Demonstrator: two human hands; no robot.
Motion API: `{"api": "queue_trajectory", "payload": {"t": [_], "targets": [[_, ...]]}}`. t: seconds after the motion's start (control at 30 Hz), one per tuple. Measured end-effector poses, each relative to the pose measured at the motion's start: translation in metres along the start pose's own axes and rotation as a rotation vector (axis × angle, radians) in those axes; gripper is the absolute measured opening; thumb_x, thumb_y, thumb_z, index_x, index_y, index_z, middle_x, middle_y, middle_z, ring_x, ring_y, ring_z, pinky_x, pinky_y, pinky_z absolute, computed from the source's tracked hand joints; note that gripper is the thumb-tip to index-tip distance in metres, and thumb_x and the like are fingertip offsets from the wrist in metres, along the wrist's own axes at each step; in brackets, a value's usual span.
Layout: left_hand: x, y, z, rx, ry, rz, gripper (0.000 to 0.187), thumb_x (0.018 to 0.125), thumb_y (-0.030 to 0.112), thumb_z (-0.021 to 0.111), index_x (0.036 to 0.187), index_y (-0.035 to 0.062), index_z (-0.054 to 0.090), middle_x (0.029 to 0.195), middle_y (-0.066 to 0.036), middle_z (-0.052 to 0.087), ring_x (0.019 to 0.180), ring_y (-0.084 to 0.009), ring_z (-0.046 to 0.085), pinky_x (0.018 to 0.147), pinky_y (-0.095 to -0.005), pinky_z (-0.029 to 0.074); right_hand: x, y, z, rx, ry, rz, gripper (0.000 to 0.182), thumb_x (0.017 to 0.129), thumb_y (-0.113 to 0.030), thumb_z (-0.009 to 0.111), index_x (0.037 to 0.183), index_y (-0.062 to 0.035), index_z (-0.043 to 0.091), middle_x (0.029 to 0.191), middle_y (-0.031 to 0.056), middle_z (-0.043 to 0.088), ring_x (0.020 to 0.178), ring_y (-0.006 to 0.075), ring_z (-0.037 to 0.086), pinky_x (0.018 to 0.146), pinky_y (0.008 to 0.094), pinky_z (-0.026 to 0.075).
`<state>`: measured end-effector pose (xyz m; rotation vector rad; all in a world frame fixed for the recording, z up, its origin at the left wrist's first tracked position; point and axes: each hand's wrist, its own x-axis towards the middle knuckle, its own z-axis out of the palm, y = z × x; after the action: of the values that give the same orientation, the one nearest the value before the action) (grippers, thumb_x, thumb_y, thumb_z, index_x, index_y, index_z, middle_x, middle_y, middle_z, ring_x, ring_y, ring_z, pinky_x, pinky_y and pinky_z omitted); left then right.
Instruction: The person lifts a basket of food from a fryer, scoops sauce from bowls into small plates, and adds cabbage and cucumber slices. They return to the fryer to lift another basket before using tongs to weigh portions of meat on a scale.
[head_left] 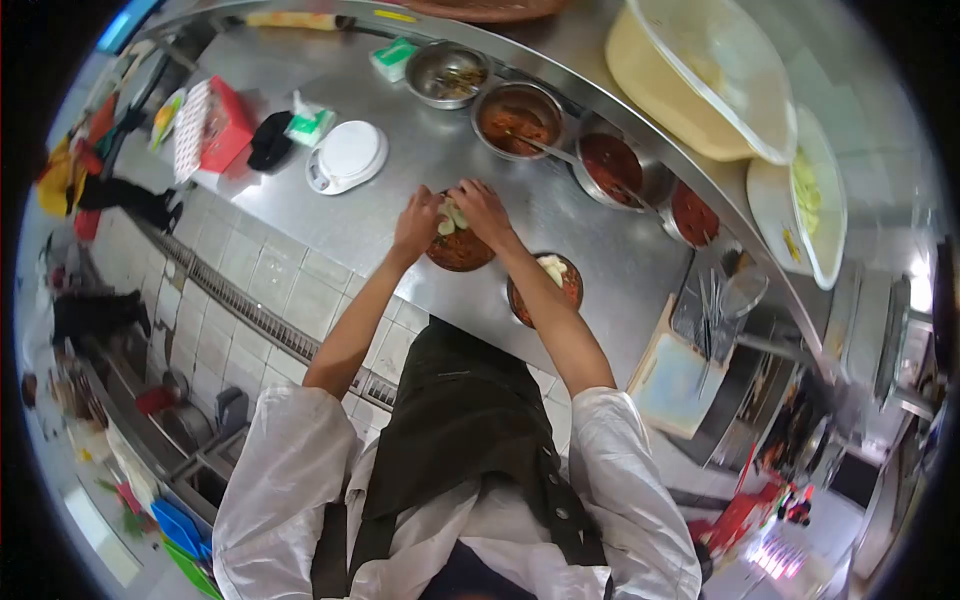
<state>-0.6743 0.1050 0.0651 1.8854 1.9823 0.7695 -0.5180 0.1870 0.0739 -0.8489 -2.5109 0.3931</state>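
My left hand (418, 222) and my right hand (481, 208) meet over a round dark dish (462, 256) filled with a reddish-brown sauced food. Pale whitish-green slices (449, 217) show between them at the dish's far side, some lying on the sauce. The fingers of both hands are bent and closed around these slices; the fingertips are partly hidden. Beneath my right forearm stands a second round dish (569, 286) of red food, topped with white pieces (552, 267) and partly covered by the arm.
On the steel counter (330, 235) are a white scale (350, 157), a red box (225, 125) and metal bowls of red food (517, 120), some with spoons. Cream tubs (690, 90) sit on the shelf above. A cutting board (675, 385) lies right. Another person (110, 195) stands far left.
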Motion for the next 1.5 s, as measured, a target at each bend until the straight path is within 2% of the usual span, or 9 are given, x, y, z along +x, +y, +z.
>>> {"api": "queue_trajectory", "payload": {"t": [0.17,0.33,0.4,0.57,0.67,0.83,0.97,1.27,1.5], "targets": [[-0.015,-0.036,0.027,0.265,0.157,0.358,0.024,0.088,0.016,0.061,0.111,0.0080,0.063,0.115,-0.017,0.058,0.108,-0.0376,0.057,0.087,-0.0455,0.051,-0.054,-0.037,-0.025,0.068,0.303,0.014,0.014,0.088,-0.013,0.061,0.101,-0.0067,0.063,0.096,0.0119,0.058,0.095,0.0317,0.057,0.081,0.0409,0.049],[-0.051,0.041,-0.020,-0.196,0.373,0.059,0.024,0.093,0.014,0.060,0.114,0.0011,0.059,0.104,-0.017,0.057,0.095,-0.0304,0.056,0.076,-0.0375,0.046,-0.230,-0.123,-0.147,0.534,0.106,0.456,0.015,0.092,-0.015,0.058,0.103,-0.0071,0.066,0.081,0.0133,0.064,0.075,0.0316,0.063,0.070,0.0403,0.049],[-0.074,0.022,-0.009,-0.127,0.549,0.040,0.026,0.095,0.018,0.060,0.114,-0.0003,0.058,0.102,-0.015,0.054,0.087,-0.0252,0.052,0.069,-0.0349,0.044,-0.332,-0.145,-0.171,0.676,-0.267,0.834,0.025,0.094,-0.017,0.061,0.115,-0.0051,0.066,0.102,0.0125,0.069,0.092,0.0231,0.067,0.080,0.0352,0.053],[-0.181,-0.092,0.054,0.246,0.966,-0.112,0.030,0.091,0.014,0.062,0.115,-0.0022,0.054,0.105,-0.018,0.056,0.094,-0.0283,0.055,0.082,-0.0399,0.046,-0.604,-0.171,-0.163,1.169,-0.160,1.138,0.030,0.093,-0.018,0.054,0.116,-0.0070,0.069,0.116,0.0094,0.068,0.106,0.0173,0.062,0.093,0.0327,0.048],[-0.275,-0.083,0.071,0.318,0.645,-0.408,0.030,0.092,0.017,0.062,0.116,0.0014,0.055,0.103,-0.015,0.058,0.093,-0.0265,0.057,0.081,-0.0395,0.047,-0.714,-0.149,-0.210,0.812,-0.587,1.298,0.027,0.090,-0.022,0.058,0.113,-0.0120,0.069,0.109,0.0119,0.071,0.100,0.0202,0.065,0.090,0.0329,0.051],[-0.370,-0.005,0.131,-0.072,-0.642,-0.948,0.030,0.092,0.022,0.062,0.118,0.0074,0.057,0.100,-0.011,0.061,0.090,-0.0234,0.060,0.079,-0.0390,0.049,-0.933,-0.117,-0.268,0.408,-0.094,1.686,0.044,0.088,-0.041,0.066,0.119,-0.0103,0.062,0.107,0.0180,0.070,0.099,0.0334,0.068,0.091,0.0400,0.052],[-0.376,0.095,0.204,-0.176,-1.482,-0.835,0.030,0.093,0.027,0.061,0.119,0.0122,0.058,0.097,-0.007,0.064,0.087,-0.0209,0.063,0.077,-0.0385,0.050,-0.983,-0.075,-0.405,0.093,0.432,1.658,0.038,0.085,-0.027,0.068,0.116,-0.0055,0.062,0.095,0.0270,0.067,0.094,0.0392,0.066,0.084,0.0441,0.052],[-0.308,0.286,0.283,-0.418,-1.314,-0.643,0.037,0.094,0.043,0.055,0.123,0.0189,0.059,0.098,-0.003,0.065,0.092,-0.0188,0.066,0.081,-0.0377,0.050,-1.063,0.111,-0.551,-0.651,0.141,1.844,0.066,0.076,-0.022,0.074,0.134,-0.0074,0.047,0.135,0.0180,0.051,0.128,0.0398,0.046,0.099,0.0506,0.046],[-0.418,0.261,0.370,-0.530,-0.820,-1.037,0.034,0.096,0.039,0.054,0.119,0.0145,0.059,0.096,-0.007,0.061,0.071,-0.0238,0.066,0.055,-0.0371,0.050,-1.137,0.202,-0.557,-0.540,-0.177,1.767,0.046,0.074,-0.027,0.068,0.114,-0.0044,0.062,0.102,0.0199,0.070,0.097,0.0390,0.067,0.088,0.0482,0.053]]}}
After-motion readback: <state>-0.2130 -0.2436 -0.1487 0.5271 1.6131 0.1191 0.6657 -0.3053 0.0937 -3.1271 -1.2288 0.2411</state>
